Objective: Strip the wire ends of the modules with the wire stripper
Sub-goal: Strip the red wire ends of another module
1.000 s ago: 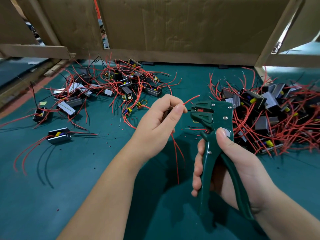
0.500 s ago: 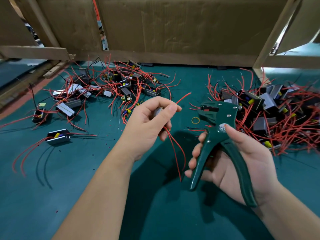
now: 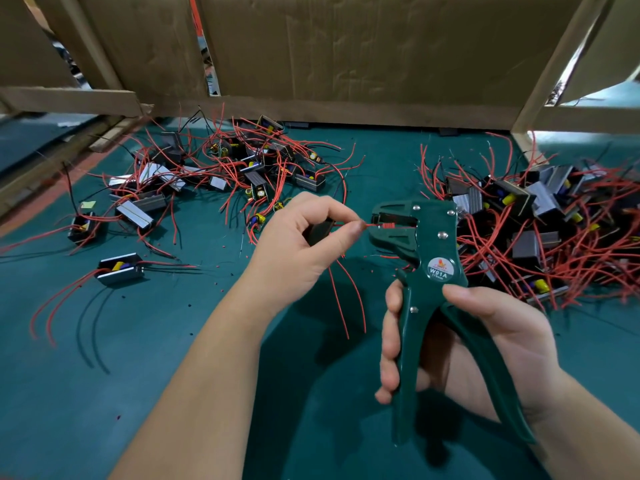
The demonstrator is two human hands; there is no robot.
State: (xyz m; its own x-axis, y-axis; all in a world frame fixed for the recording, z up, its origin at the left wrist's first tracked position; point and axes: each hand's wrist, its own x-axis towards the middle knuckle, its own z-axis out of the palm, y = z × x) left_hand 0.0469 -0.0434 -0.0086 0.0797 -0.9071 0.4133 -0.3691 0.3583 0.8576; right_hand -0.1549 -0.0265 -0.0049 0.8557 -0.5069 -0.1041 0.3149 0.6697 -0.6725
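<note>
The left hand [image 3: 304, 244] sits mid-scene over the green mat [image 3: 104, 375], fingers curled round a small dark module [image 3: 319, 233] that is mostly hidden in the palm. Its thumb and forefinger pinch one red wire [image 3: 350, 224] just beside the tool. That wire runs level to the right, and its end lies between the jaws of the green wire stripper [image 3: 429, 251], whose head is just right of the left fingertips. Two more red leads [image 3: 346, 299] hang loose below the left hand. The right hand [image 3: 485, 341], nearer and to the right, holds the stripper upright, with its fingers wrapped round the left handle, its thumb over the right one, and the handles apart in a V. A round label on the tool reads W01A. A heap of modules with red wires [image 3: 242, 168] lies far left on the mat, and a denser heap [image 3: 536, 220] lies at the right, just behind the stripper head. One single module [image 3: 119, 270] lies apart at the near left. A cardboard wall [image 3: 346, 46] closes off the far side.
</note>
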